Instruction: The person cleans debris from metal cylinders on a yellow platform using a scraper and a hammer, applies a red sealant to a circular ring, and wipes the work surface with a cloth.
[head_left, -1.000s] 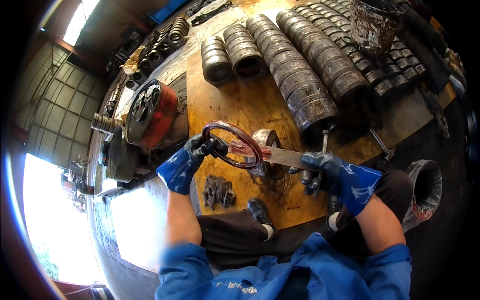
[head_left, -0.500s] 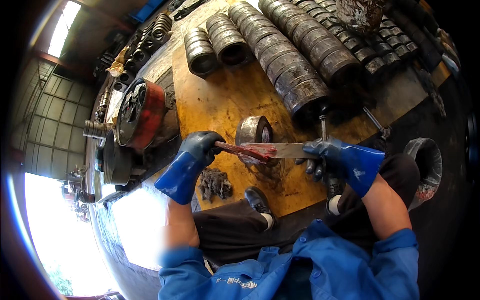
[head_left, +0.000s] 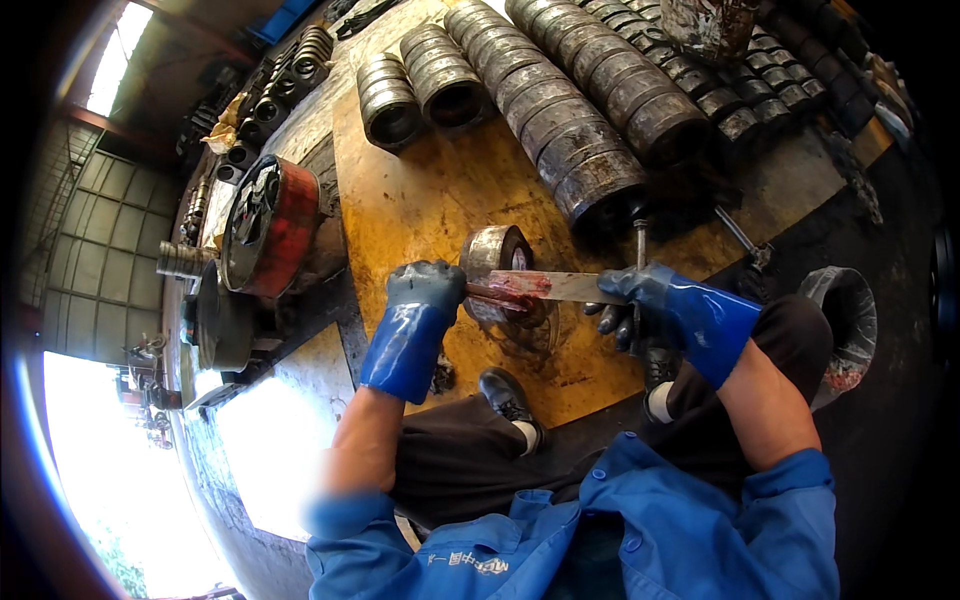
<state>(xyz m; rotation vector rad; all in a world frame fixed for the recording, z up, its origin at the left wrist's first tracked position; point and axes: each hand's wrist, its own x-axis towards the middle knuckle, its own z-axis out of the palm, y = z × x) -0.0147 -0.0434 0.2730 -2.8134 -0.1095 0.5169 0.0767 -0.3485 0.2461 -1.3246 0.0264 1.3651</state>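
Observation:
My left hand (head_left: 424, 288), in a blue rubber glove with a dark palm, is closed round a thin stick (head_left: 488, 294) coated in reddish paste. My right hand (head_left: 648, 292), gloved alike, grips one end of a flat metal blade (head_left: 578, 287). Red paste (head_left: 532, 284) covers the blade's far end, which meets the stick's tip. Just behind the two tools a thick metal ring (head_left: 484, 250) stands on edge on the yellow board (head_left: 400, 205); the tools hide part of it. A dark rag (head_left: 444, 374) is mostly covered by my left glove.
Long rows of stacked metal rings (head_left: 570, 130) lie at the back. On the left is a red round container (head_left: 285, 225). A bin with a clear liner (head_left: 845, 330) stands right of my knee. Metal rods (head_left: 641, 240) show near my right hand. My shoes (head_left: 508, 396) rest at the board's front.
My left hand has moved right, closer to the blade, and turned more upright, bringing the stick along. The rag is now more hidden. My right hand keeps its hold on the blade.

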